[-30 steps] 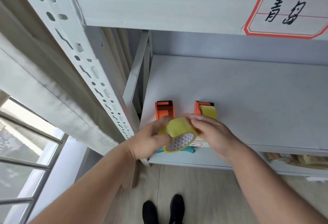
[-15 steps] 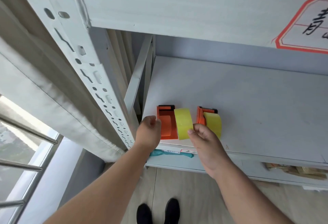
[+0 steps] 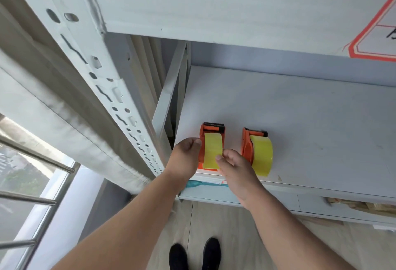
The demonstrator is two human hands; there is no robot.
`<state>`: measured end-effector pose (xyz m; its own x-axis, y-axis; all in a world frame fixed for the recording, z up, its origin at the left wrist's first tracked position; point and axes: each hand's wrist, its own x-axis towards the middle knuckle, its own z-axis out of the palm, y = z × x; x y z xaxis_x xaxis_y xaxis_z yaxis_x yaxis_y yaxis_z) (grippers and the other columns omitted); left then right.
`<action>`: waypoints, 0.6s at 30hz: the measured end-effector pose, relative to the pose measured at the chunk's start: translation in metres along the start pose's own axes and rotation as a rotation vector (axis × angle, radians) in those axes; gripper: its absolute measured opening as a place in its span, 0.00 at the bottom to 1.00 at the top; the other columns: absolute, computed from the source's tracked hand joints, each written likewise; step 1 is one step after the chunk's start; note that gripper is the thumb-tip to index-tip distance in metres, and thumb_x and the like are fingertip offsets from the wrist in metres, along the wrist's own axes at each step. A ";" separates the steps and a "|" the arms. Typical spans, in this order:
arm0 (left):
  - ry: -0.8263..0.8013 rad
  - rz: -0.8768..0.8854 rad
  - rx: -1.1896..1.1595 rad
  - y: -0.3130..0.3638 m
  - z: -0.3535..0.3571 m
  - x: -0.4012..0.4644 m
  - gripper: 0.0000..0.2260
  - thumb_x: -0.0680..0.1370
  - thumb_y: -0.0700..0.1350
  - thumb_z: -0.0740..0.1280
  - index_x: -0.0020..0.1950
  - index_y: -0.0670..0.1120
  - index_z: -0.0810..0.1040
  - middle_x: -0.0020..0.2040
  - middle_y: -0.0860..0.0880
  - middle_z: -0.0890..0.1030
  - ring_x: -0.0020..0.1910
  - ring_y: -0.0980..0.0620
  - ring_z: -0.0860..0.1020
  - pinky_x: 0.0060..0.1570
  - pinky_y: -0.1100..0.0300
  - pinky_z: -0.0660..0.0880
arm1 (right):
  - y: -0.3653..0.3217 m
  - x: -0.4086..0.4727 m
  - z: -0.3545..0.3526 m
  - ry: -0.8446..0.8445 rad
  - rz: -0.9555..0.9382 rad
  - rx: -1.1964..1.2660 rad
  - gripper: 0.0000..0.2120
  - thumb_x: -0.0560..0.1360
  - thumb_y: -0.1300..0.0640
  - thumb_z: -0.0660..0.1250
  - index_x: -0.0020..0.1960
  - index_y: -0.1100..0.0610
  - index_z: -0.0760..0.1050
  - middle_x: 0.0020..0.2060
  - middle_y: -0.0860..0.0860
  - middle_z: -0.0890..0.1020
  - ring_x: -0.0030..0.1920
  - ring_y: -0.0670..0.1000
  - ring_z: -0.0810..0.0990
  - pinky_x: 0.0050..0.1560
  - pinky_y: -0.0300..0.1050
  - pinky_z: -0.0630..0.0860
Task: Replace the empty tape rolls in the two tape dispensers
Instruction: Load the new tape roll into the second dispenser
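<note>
Two orange tape dispensers stand side by side near the front edge of a white shelf (image 3: 300, 119). The left dispenser (image 3: 211, 129) carries a yellow tape roll (image 3: 212, 149). My left hand (image 3: 186, 154) grips that dispenser's left side with curled fingers. My right hand (image 3: 233, 164) pinches the roll at its lower right edge. The right dispenser (image 3: 246, 147) holds its own yellow tape roll (image 3: 261, 154) and stands untouched just beyond my right hand.
A perforated white shelf upright (image 3: 102, 89) rises at the left, with a beige curtain (image 3: 42, 102) and a barred window (image 3: 25, 184) beyond it. An upper shelf board (image 3: 214, 6) with a red-bordered label (image 3: 377, 34) hangs overhead. Cardboard scraps (image 3: 362, 205) lie on the lower shelf.
The yellow roll went from both hands in front of the shelf onto the left dispenser. My left hand moved to the dispenser's side; my right hand stayed on the roll.
</note>
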<state>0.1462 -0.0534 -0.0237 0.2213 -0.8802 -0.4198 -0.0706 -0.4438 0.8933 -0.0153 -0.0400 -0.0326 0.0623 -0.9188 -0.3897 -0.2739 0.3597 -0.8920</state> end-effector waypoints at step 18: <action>-0.241 -0.016 -0.097 -0.016 0.005 -0.005 0.24 0.71 0.43 0.72 0.67 0.45 0.78 0.56 0.45 0.88 0.58 0.46 0.85 0.62 0.53 0.79 | -0.011 0.002 0.004 -0.105 -0.136 -0.415 0.15 0.85 0.52 0.61 0.70 0.46 0.76 0.60 0.46 0.85 0.58 0.51 0.84 0.59 0.46 0.81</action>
<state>0.1418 -0.0425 -0.0370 -0.0169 -0.8932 -0.4493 0.0269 -0.4496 0.8928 -0.0081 -0.0453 -0.0250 0.2158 -0.9240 -0.3158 -0.6172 0.1216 -0.7773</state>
